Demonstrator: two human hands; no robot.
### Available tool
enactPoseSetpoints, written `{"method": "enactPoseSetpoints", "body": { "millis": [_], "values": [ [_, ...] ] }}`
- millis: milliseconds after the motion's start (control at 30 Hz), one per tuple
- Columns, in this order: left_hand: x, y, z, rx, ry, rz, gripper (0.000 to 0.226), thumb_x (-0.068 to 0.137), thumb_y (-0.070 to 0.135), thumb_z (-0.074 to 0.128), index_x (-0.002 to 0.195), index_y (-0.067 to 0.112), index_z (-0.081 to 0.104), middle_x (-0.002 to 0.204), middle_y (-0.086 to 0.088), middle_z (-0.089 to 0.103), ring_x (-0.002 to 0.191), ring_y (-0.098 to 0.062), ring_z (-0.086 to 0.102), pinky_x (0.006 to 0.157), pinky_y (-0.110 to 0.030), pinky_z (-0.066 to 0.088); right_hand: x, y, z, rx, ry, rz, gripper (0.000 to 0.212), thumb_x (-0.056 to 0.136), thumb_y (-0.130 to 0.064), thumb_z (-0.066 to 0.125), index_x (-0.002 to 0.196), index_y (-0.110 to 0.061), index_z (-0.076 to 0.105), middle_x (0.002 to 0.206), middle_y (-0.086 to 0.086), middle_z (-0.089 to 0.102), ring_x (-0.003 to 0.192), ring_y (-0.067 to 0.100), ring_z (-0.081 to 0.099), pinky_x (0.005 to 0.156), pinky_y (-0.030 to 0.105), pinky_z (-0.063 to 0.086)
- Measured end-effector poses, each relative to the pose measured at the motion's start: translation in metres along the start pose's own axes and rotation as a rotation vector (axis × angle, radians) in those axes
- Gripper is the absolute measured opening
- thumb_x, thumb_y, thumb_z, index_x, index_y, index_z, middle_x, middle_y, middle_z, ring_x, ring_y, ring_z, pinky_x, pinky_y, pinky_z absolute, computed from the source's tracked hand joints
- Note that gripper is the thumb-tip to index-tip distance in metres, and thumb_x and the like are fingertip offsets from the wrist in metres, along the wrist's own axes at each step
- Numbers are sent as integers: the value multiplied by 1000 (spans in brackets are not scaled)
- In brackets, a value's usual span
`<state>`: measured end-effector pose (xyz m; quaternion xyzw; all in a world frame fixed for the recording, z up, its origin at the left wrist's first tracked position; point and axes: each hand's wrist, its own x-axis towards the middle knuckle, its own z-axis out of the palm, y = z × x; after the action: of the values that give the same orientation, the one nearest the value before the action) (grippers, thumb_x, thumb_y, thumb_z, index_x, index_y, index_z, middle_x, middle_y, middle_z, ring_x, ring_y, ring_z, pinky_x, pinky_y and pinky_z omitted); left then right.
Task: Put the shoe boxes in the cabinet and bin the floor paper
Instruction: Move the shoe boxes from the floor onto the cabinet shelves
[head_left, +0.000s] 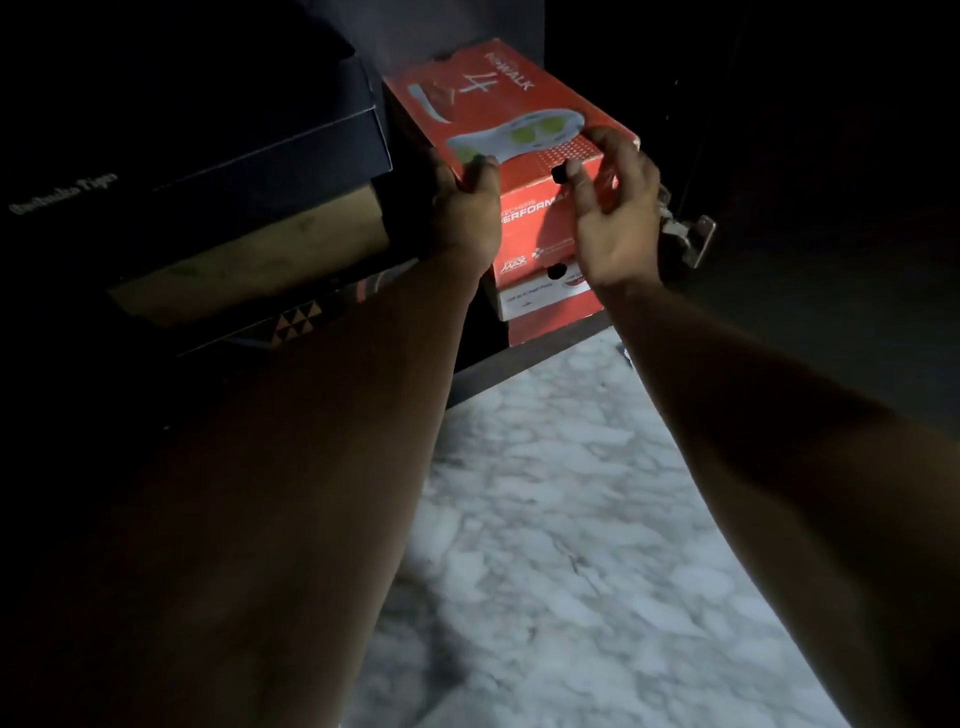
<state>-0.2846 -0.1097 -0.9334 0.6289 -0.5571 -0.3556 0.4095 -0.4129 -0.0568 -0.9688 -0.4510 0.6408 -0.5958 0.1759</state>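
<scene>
Hands work the red box (511, 111) atop a second box (545, 299) in the cabinet (524, 358) — left hand (465, 208) grips its near corner, right hand (615, 215) spreads loosely against the front. Push evenly, keeping edges square — it could tip.

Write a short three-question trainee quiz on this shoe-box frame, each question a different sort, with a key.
1. True or false: the red shoe box sits on top of another box.
2. Which hand has its thumb on the box lid's left corner? A) left hand B) right hand
3. Fill in: the dark box stacked to the left is coloured ____.

Key: 1 true, a white-and-red box lies beneath; 2 A; 3 navy.
</scene>
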Motion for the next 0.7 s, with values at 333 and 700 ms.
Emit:
{"method": "enactPoseSetpoints", "body": {
  "millis": [333,700],
  "values": [
    [-53,26,-22,271,342,119,53,94,53,54,131,16,53,135,-15,56,129,-36,48,101,-34,35,-15,-35,-39,-292,-72,70,59,104,-51,43,159,-37,28,166,19,17,146,43,38,117,52,39],
    [-249,7,29,396,-160,249,24,88,27,53,109,20,61,107,-27,68,104,-51,62,87,-56,51,-226,-1,-265,-601,138,262,31,99,-37,52,126,-26,63,121,3,63,116,29,57,92,44,53]
  ]
}}
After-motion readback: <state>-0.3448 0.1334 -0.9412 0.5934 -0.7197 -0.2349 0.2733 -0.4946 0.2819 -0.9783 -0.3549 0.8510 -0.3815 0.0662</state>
